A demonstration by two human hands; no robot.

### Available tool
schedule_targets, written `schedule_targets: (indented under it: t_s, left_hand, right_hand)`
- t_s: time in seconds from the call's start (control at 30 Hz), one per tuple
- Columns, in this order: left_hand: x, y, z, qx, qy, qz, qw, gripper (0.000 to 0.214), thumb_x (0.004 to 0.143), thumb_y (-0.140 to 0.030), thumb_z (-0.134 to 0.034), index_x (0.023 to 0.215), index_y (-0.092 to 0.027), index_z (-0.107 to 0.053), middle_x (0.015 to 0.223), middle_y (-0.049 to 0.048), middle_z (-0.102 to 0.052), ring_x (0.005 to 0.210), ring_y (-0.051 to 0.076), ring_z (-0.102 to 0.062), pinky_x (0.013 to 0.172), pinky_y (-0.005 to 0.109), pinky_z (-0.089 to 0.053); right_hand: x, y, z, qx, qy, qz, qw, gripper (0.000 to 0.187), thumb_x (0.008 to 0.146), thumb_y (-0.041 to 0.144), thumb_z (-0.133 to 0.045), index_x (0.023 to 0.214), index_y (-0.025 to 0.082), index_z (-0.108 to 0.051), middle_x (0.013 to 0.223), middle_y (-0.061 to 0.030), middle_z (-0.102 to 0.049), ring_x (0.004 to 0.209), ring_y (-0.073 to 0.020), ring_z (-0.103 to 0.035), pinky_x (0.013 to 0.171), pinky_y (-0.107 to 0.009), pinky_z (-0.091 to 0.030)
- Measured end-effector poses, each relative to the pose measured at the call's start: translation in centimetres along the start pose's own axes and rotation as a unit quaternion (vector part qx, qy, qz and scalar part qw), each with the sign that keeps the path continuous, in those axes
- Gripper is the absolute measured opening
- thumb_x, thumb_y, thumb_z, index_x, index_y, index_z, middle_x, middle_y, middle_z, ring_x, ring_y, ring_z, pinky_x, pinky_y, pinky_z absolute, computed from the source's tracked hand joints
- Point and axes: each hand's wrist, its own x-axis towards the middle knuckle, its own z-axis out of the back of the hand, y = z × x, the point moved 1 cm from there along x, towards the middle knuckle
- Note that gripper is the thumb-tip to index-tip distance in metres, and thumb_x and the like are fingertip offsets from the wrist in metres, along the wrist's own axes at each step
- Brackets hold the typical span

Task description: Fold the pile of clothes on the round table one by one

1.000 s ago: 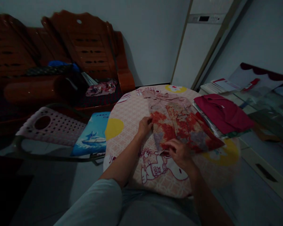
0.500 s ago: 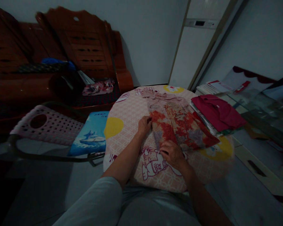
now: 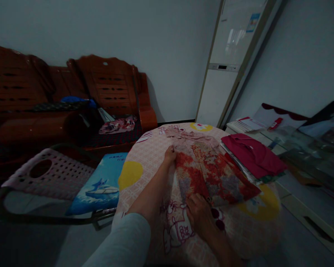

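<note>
though left fingers and right fingers touch the patterned shirt, grip is unclear.

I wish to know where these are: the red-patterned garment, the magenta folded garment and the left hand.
Red-patterned garment (image 3: 204, 168): head view, middle of its cloth.
Magenta folded garment (image 3: 252, 154): head view, upper face.
Left hand (image 3: 170, 155): head view, middle of the hand.

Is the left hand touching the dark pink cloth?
No, the left hand is at the left edge of the patterned garment, with the dark pink cloth to its right.
</note>
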Motion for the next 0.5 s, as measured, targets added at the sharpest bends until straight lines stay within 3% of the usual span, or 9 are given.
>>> schedule_targets:
  t_s: [0.2,0.33,0.5]
  left_hand:
    - [3.9,-1.0,0.0,0.057,0.013,-0.015,0.998,0.049,0.077,-0.010,-0.059,0.126,-0.016,-0.060,0.128,0.0113,-0.065,0.117,0.021,-0.060,0.098,0.029,-0.045]
    - [5.5,-1.4,0.3,0.098,0.035,-0.026,0.994,0.042,0.071,-0.007,-0.062,0.113,-0.013,-0.067,0.120,0.0144,-0.068,0.114,0.025,-0.061,0.096,0.029,-0.045]
    - [5.4,-0.4,2.4,0.125,0.032,-0.042,0.991,0.049,0.068,-0.007,-0.065,0.116,-0.015,-0.065,0.118,0.0113,-0.068,0.111,0.024,-0.061,0.093,0.027,-0.045]
  right_hand:
    - [-0.3,-0.8,-0.4,0.065,-0.040,0.008,0.997,0.017,0.085,0.008,-0.047,0.089,0.020,-0.059,0.087,-0.0046,-0.058,0.082,-0.0205,-0.050,0.074,-0.034,-0.040]
    - [-0.2,-0.6,0.0,0.077,-0.022,0.003,0.997,0.015,0.087,0.010,-0.048,0.088,0.021,-0.058,0.085,-0.0031,-0.058,0.082,-0.0192,-0.052,0.075,-0.033,-0.040]
    - [0.5,1.1,0.2,0.081,0.033,0.002,0.996,0.014,0.088,0.009,-0.050,0.088,0.021,-0.058,0.095,-0.0040,-0.060,0.089,-0.0187,-0.054,0.081,-0.032,-0.042]
